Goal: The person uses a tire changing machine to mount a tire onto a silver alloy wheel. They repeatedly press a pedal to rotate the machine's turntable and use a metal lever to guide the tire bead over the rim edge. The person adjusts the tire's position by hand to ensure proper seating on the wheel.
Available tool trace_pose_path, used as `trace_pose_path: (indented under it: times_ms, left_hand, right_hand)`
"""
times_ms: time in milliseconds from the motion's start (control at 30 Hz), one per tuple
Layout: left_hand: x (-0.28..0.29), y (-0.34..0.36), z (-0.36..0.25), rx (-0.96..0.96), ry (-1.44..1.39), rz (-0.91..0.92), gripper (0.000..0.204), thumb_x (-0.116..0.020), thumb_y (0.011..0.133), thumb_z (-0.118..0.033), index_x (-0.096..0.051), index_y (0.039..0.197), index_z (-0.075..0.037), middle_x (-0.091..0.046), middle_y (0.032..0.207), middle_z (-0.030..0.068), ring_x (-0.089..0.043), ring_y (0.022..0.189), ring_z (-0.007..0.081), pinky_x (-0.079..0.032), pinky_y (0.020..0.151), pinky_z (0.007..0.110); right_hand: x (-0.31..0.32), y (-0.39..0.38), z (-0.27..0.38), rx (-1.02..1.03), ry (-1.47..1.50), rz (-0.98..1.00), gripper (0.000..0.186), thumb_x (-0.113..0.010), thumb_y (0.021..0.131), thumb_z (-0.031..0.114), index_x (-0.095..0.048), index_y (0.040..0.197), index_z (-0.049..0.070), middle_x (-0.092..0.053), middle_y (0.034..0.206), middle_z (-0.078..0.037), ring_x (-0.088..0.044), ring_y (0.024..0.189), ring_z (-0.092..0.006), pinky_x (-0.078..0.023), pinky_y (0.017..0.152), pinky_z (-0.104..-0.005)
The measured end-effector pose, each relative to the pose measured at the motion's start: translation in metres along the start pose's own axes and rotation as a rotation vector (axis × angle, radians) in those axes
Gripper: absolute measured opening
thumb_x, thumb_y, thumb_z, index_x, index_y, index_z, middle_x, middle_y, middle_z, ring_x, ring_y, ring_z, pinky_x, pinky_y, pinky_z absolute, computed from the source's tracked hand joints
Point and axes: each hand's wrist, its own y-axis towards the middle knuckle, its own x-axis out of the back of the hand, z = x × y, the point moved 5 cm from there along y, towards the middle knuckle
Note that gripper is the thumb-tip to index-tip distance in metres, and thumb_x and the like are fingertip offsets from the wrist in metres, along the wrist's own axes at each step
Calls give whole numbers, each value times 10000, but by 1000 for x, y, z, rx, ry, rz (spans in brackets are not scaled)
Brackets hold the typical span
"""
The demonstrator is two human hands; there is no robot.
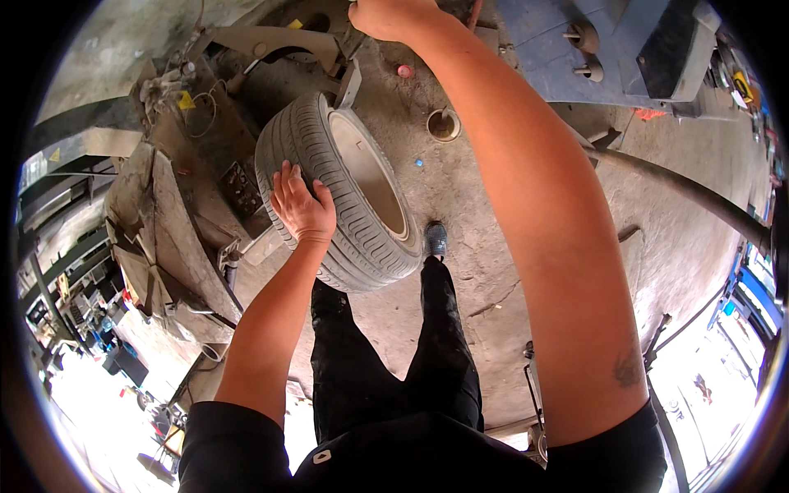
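Note:
A worn black tyre on a silver rim [366, 240] stands tilted in front of me, beside a dusty metal machine [168, 197]. My left hand [302, 201] rests on the tread with its fingers apart. My right arm reaches up past the wheel to the top edge of the view, where my right hand [393, 18] has its fingers curled; what they hold is hard to make out. A small metal pot [443, 125] is on the concrete floor to the right of the wheel, below my right hand.
A grey-blue machine body [542, 57] fills the upper right. A long dark bar [682, 185] crosses the right side. A red round item [404, 72] and a small blue cap [419, 163] lie on the floor [501, 320]. Cluttered shelving [82, 312] is at far left.

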Motion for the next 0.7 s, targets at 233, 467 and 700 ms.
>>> trace_pose_path:
  times_ms: [233, 467, 700]
  left_hand:
    - [3, 0, 3, -5, 10, -13, 501, -574, 994, -284, -574, 1428, -33, -539, 1584, 177, -467, 1469, 423, -325, 1210, 576]
    - [-3, -2, 3, -4, 12, 3, 507, -572, 998, -290, -568, 1434, -30, -524, 1596, 180, -457, 1477, 425, -323, 1206, 587]
    - [-1, -10, 4, 3, 9, 6, 509, -573, 985, -266, -565, 1435, -27, -530, 1593, 177, -462, 1472, 429, -321, 1208, 588]
  right_hand:
    - [2, -3, 3, -31, 41, -15, 277, -627, 885, 202, -785, 939, -21, -762, 1013, -273, -742, 989, -444, -591, 900, -540]
    - [-1, -6, 7, -45, 62, 57, 320, -598, 951, 244, -781, 970, -17, -766, 1024, -255, -737, 1011, -431, -590, 902, -539]
    - [6, -16, 43, -90, 139, 89, 435, -566, 1029, 369, -772, 975, -11, -766, 999, -237, -736, 999, -420, -586, 905, -543]
